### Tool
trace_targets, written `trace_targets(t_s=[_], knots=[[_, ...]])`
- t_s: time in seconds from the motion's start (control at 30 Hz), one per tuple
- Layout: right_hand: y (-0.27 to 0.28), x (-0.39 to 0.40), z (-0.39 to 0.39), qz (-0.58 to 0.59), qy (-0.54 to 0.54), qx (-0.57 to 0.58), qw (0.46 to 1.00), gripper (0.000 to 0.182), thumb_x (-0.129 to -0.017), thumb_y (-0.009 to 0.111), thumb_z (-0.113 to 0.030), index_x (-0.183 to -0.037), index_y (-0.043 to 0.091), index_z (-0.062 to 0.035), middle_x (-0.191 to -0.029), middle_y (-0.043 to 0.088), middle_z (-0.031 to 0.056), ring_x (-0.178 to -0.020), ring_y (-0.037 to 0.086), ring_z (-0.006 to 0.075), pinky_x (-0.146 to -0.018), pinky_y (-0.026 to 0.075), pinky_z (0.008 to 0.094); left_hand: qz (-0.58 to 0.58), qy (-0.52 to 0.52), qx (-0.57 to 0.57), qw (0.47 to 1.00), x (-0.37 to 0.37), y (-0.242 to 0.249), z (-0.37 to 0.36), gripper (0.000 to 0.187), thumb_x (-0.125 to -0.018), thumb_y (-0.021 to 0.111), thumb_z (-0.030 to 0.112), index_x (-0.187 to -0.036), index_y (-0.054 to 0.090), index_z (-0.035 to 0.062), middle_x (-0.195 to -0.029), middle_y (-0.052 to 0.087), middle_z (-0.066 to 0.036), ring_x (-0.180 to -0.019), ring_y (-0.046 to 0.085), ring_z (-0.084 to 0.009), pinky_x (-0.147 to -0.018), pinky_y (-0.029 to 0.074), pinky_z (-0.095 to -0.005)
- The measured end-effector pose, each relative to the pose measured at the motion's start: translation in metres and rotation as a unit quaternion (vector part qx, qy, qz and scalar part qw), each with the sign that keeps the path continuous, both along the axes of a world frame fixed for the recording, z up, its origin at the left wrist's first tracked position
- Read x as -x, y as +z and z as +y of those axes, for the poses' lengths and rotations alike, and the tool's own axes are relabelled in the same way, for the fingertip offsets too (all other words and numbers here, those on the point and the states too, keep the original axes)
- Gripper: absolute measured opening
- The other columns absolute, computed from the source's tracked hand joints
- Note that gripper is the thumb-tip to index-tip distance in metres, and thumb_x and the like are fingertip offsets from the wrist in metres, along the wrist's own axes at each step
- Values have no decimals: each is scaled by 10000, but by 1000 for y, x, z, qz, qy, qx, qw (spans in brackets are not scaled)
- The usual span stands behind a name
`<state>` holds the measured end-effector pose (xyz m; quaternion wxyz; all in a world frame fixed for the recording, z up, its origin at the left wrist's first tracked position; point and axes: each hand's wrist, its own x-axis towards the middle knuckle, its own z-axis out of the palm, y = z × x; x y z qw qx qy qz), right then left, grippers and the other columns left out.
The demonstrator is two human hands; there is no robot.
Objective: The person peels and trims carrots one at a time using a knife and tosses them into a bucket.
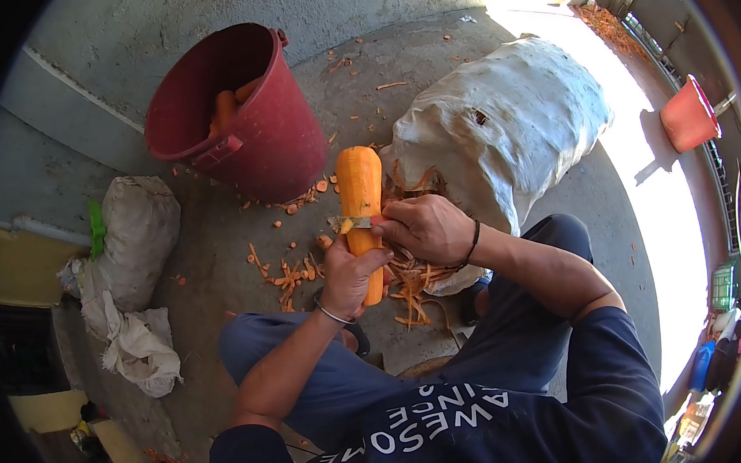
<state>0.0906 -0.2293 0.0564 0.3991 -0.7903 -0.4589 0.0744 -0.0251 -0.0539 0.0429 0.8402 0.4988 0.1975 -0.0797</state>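
My left hand (349, 276) is wrapped around the lower half of a large peeled carrot (359, 177), which stands nearly upright in front of me. My right hand (431, 228) grips a small knife (355, 223) by its reddish handle. The blade lies across the middle of the carrot, and a bit of orange carrot clings to it near the tip. Below my hands, a heap of carrot peelings (414, 292) lies on the floor by the mouth of a white sack (507, 115).
A dark red bucket (285, 127) with carrots (228, 109) inside stands at upper left. Carrot scraps (293, 277) are scattered on the concrete floor. Stuffed pale sacks (140, 235) sit at left. A smaller red bucket (690, 118) is at far right, in sunlight.
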Motion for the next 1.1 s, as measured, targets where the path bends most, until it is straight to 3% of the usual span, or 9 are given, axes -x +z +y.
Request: trace_targets(t_s=[0.47,0.6,0.8,0.87,0.9,0.93,1.0,1.03,1.1], knots=[[-15,-9,-7,-21,-37,-2,999,409,-1091,592,-354,-918,685,4,-807,715,192,-774,708,402,-721,554,505,-28,-16,27,999,2,6,4,503,-902,703,-18,-1355,497,53,-882,601,-80,-547,646,-170,-425,561,-323],[-10,-6,-7,-31,-37,3,999,403,-1089,596,-353,-918,686,1,-807,718,192,-776,709,401,-724,555,505,-24,10,43,999,4,4,2,519,-888,734,-31,-1355,519,38,-959,656,-76,-543,662,-142,-455,571,-281],[0,-14,-13,-43,-30,70,996,338,-1080,610,-339,-977,686,-26,-870,717,166,-817,720,392,-739,562,497,1,16,35,999,-1,0,12,484,-876,754,2,-1300,526,53,-954,633,-74,-534,656,-155,-446,572,-304],[17,-22,-20,-31,-68,156,985,305,-1074,618,-334,-1069,695,-39,-935,716,154,-865,722,391,-752,563,498,-15,73,69,995,-6,4,27,456,-880,750,27,-1277,525,48,-927,626,-78,-529,651,-161,-425,564,-318],[-4,-42,-25,78,-98,174,977,337,-1057,659,-351,-1166,693,-35,-987,730,140,-856,738,340,-750,573,459,2,97,47,994,-8,-2,35,427,-884,742,42,-1253,526,46,-918,624,-82,-526,647,-163,-409,561,-330],[-15,-51,-28,78,-95,175,977,337,-1057,659,-351,-1166,693,-35,-987,730,140,-856,738,340,-750,573,459,2,101,48,994,-8,0,41,427,-884,742,42,-1253,526,46,-918,624,-82,-526,647,-163,-409,561,-330],[-26,-59,-29,156,-129,29,979,369,-1092,655,-369,-1130,699,-4,-827,735,46,-721,701,169,-692,572,360,9,23,41,999,-11,3,49,416,-881,740,45,-1239,527,47,-922,624,-83,-528,644,-156,-411,569,-341],[-30,-62,-25,181,-63,-55,980,360,-1103,644,-356,-1180,691,-7,-814,695,-7,-731,668,123,-676,558,326,16,-8,51,999,-11,1,48,436,-878,741,28,-1259,528,41,-910,624,-79,-522,645,-148,-402,566,-333],[-10,-54,-27,268,-39,-54,961,372,-1108,634,-366,-1194,695,-9,-792,681,-5,-709,656,115,-662,550,325,21,-43,38,998,-9,3,38,447,-874,737,16,-1270,530,30,-895,620,-80,-522,648,-147,-404,558,-320]])
